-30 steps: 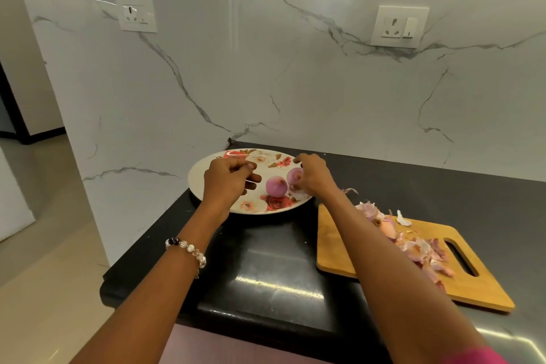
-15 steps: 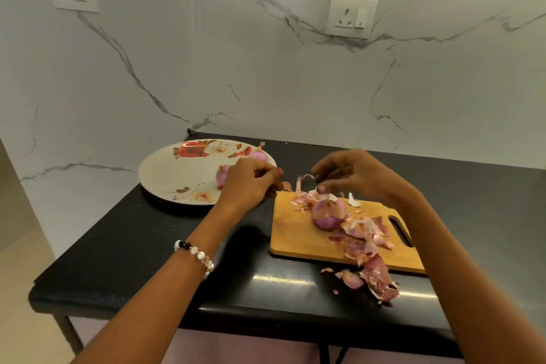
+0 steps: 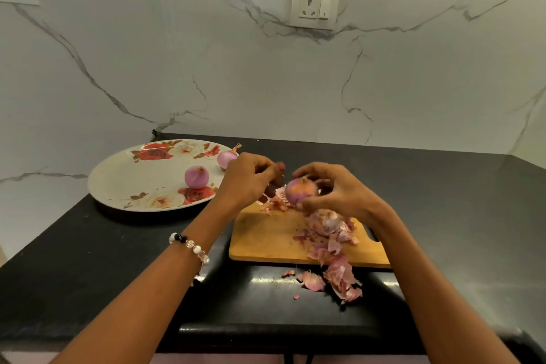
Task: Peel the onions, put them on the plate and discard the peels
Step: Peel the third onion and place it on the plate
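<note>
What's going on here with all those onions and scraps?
A person is peeling onions at a dark counter. The right hand holds an onion above a wooden cutting board, while the left hand picks at its skin. Two peeled onions, one in the middle and another near the rim, sit on a flowered plate. Loose peels lie on the board and spill onto the counter, not yet discarded.

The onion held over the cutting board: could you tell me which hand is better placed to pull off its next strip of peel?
Probably the left hand: its fingers are beside the onion, while the right hand grips it.
</note>
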